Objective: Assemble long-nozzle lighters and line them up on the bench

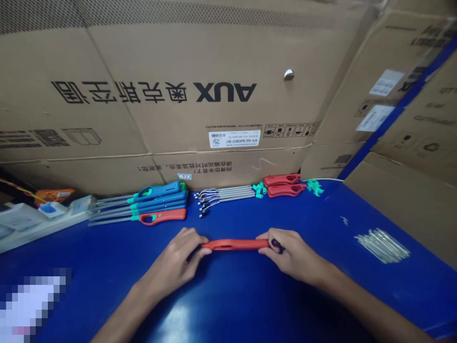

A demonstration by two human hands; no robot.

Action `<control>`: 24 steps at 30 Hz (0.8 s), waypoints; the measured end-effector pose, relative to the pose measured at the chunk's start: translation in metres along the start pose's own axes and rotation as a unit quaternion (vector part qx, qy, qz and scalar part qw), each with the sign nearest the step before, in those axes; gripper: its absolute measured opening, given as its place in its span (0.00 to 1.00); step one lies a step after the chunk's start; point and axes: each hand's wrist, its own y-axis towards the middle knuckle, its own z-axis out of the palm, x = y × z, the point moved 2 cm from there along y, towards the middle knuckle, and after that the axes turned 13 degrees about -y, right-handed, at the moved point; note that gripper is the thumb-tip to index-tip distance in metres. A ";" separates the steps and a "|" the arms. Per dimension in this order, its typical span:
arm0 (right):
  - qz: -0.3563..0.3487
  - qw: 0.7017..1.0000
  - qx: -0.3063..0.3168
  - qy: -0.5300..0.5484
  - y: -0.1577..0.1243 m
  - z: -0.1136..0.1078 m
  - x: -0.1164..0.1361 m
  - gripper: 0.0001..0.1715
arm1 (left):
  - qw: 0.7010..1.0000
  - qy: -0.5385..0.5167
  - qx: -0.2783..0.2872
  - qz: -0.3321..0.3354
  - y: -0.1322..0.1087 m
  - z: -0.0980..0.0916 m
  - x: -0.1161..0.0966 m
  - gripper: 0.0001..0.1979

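I hold a red plastic lighter handle [235, 245] level above the blue table [228, 305], one hand at each end. My left hand [176, 262] pinches its left end with fingers closed. My right hand [291, 252] grips the right end, fingers wrapped round it. Behind them lie several finished long-nosed lighters [150, 205], blue and red with green collars and metal tubes. A row of metal tubes with wires [221, 195] lies at the middle back, next to two red handle shells [283, 186] and small green parts [314, 187].
Big cardboard boxes [200, 95] wall the table at the back and right. A pile of thin metal rods [383, 244] lies on the right. White and blue items [46, 212] sit at the far left. A blurred patch covers the lower left corner.
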 end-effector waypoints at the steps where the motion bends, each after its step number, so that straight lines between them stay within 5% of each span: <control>1: 0.006 1.000 0.012 0.002 0.001 -0.001 0.001 0.20 | 1.000 0.002 -0.005 0.009 -0.001 -0.001 0.000 0.04; 7: -0.036 0.998 0.026 -0.037 0.009 0.000 0.018 0.15 | 1.000 -0.002 -0.010 0.016 -0.001 -0.003 -0.007 0.04; 17: -0.158 0.985 -0.064 0.004 0.029 0.012 0.044 0.19 | 0.998 0.010 -0.020 0.060 -0.002 -0.003 -0.014 0.02; 24: -0.097 0.995 -0.022 -0.006 0.033 0.012 0.046 0.18 | 0.998 0.015 -0.012 0.057 -0.002 -0.003 -0.013 0.05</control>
